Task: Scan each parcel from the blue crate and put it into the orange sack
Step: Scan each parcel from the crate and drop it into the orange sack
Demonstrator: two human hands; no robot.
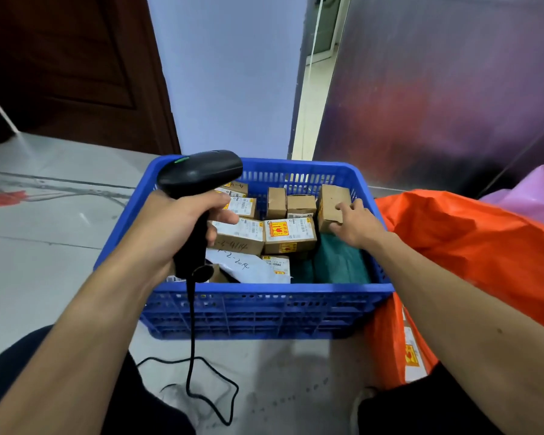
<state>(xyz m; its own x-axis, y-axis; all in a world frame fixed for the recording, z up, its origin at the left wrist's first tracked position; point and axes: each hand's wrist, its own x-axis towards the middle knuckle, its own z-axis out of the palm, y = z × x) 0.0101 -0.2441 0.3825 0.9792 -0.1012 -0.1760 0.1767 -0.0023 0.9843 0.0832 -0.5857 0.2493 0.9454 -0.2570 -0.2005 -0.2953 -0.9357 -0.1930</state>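
The blue crate (264, 288) is slatted plastic and stands open-topped on the floor. Inside lie small brown cardboard parcels, several with white labels and yellow-and-red stickers; one stickered parcel (291, 235) lies flat mid-crate. A white mailer (248, 268) with handwriting lies near the front, with a green bag (339, 262) at front right. A plain brown box (332, 199) stands tilted by the right wall, pinched by the right hand (358, 224). The black corded scanner (198, 174) is upright in the left hand (176, 221). The crumpled orange sack (468, 246) stands against the crate's right side.

Grey floor (44, 246) bears blue crate (264, 315), orange sack (468, 246), black cable (191, 358)
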